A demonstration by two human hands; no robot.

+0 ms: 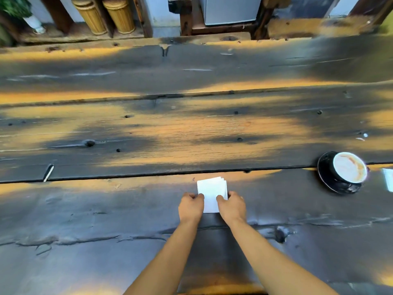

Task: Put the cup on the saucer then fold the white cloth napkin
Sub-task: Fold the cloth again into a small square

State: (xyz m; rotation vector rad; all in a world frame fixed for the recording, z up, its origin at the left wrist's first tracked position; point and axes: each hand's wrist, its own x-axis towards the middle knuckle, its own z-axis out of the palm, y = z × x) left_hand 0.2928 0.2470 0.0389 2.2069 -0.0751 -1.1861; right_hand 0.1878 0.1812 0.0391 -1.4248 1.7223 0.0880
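A white napkin (211, 191), folded into a small layered rectangle, lies on the dark wooden table in front of me. My left hand (190, 206) pinches its near left edge and my right hand (231, 206) pinches its near right edge, thumbs on top. Far to the right a black cup (348, 171) with a milky coffee stands on a black saucer (325, 176).
The table (191, 128) is made of wide, rough, dark planks with gaps and knots. A white slip (48, 173) lies in a gap at the left. Something white (388, 182) shows at the right edge. Bamboo containers (104, 14) and wooden posts stand beyond the far edge.
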